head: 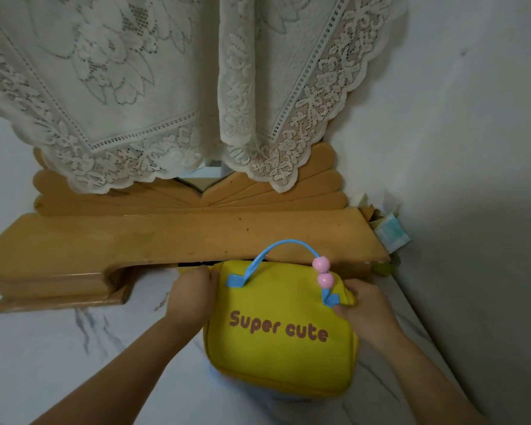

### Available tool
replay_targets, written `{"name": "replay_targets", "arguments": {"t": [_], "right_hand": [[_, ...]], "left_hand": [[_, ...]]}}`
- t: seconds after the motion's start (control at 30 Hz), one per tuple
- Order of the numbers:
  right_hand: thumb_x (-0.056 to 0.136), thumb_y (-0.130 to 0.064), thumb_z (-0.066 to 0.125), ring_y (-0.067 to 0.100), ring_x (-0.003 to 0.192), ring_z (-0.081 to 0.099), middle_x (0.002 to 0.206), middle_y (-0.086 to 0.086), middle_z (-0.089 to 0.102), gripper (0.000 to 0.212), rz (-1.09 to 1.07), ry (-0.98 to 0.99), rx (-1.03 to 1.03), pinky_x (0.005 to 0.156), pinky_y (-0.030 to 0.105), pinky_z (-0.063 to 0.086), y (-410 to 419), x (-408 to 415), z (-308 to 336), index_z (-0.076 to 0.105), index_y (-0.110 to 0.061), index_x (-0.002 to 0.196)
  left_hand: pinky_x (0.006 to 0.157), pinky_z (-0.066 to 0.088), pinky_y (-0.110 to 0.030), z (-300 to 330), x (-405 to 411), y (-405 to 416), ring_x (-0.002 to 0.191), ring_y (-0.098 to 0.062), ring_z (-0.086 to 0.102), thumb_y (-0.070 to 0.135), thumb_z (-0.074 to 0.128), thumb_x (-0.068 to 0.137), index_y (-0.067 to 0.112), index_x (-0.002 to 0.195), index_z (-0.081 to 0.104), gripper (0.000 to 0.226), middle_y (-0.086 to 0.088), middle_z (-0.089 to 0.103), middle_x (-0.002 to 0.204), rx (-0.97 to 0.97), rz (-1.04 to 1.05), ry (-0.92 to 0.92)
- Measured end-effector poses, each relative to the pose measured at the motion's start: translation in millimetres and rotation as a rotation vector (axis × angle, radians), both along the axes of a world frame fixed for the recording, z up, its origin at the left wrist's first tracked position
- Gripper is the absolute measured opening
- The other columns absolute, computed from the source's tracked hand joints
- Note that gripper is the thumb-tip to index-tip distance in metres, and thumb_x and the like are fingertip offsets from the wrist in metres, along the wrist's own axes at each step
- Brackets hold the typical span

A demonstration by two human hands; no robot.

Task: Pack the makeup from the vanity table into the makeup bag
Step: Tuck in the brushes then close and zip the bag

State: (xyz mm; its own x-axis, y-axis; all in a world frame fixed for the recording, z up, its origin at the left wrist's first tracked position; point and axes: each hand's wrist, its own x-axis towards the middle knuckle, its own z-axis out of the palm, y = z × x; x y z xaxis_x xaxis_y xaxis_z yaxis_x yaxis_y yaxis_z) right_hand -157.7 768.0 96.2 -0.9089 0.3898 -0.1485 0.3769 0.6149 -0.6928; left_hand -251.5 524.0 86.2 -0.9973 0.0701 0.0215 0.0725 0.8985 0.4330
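— Yellow cloth, that makeup bag (276, 326), sitting in the lower middle of the frame on the marble bench (74, 348), its top edge just under the wooden shelf (166, 234). It looks soft and light; I'd guess it sags if lifted by one corner.

— Where to hold it?

— By the blue handle (284, 245), or at both ends, as now: the left hand (193, 289) has its fingers curled on the top left corner, the right hand (362, 305) pinches the top right corner by the pink beads (321, 271).

— Any makeup left out?

— None that I can see. The bag's opening is hidden, so open or zipped, I cannot tell. Lace (166, 87) covers the mirror (203, 176); clutter at the right edge is unclear.
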Motion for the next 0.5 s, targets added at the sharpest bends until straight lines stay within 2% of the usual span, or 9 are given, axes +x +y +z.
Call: {"name": "replay_targets", "arguments": {"t": [0.13, 0.27, 0.33, 0.5], "right_hand": [[0.069, 0.002, 0.069, 0.026, 0.091, 0.065, 0.095, 0.009, 0.071, 0.032, -0.03, 0.055, -0.027, 0.081, 0.04, 0.052, -4.4, -22.7, 1.1, 0.07, -0.011, 0.098], [0.069, -0.001, 0.07, 0.026, 0.105, 0.062, 0.111, 0.009, 0.068, 0.046, -0.029, 0.081, -0.048, 0.091, 0.044, 0.05, -20.9, -45.5, -2.5, 0.066, -0.009, 0.114], [0.071, 0.0, 0.071, 0.026, 0.107, 0.061, 0.114, 0.01, 0.067, 0.048, -0.033, 0.089, -0.058, 0.093, 0.044, 0.049, -32.2, -55.1, -3.3, 0.064, -0.007, 0.118], [0.072, 0.001, 0.068, 0.025, 0.104, 0.063, 0.11, 0.008, 0.069, 0.044, -0.027, 0.127, -0.037, 0.091, 0.041, 0.05, -63.2, -70.5, -3.1, 0.066, -0.012, 0.115]], "left_hand": [[0.073, 0.038, -0.038, 0.8, 5.0, -16.2, 0.094, -0.037, 0.058, 0.022, 0.034, 0.099, 0.018, 0.055, 0.026, 0.045, -0.024, 0.064, 0.094, 0.075, 0.012, 0.045], [0.065, 0.031, -0.033, -1.7, -1.4, -39.3, 0.087, -0.037, 0.06, 0.019, 0.035, 0.099, 0.014, 0.058, 0.036, 0.041, -0.023, 0.065, 0.088, 0.084, 0.004, 0.101], [0.064, 0.036, -0.037, 0.2, -7.7, -51.9, 0.085, -0.04, 0.061, 0.018, 0.037, 0.098, 0.008, 0.065, 0.045, 0.036, -0.025, 0.065, 0.086, 0.086, -0.01, 0.142], [0.07, 0.041, -0.038, 0.3, -28.0, -76.6, 0.089, -0.038, 0.061, 0.023, 0.033, 0.099, 0.003, 0.075, 0.054, 0.037, -0.024, 0.066, 0.091, 0.0, -0.002, 0.095]]}}
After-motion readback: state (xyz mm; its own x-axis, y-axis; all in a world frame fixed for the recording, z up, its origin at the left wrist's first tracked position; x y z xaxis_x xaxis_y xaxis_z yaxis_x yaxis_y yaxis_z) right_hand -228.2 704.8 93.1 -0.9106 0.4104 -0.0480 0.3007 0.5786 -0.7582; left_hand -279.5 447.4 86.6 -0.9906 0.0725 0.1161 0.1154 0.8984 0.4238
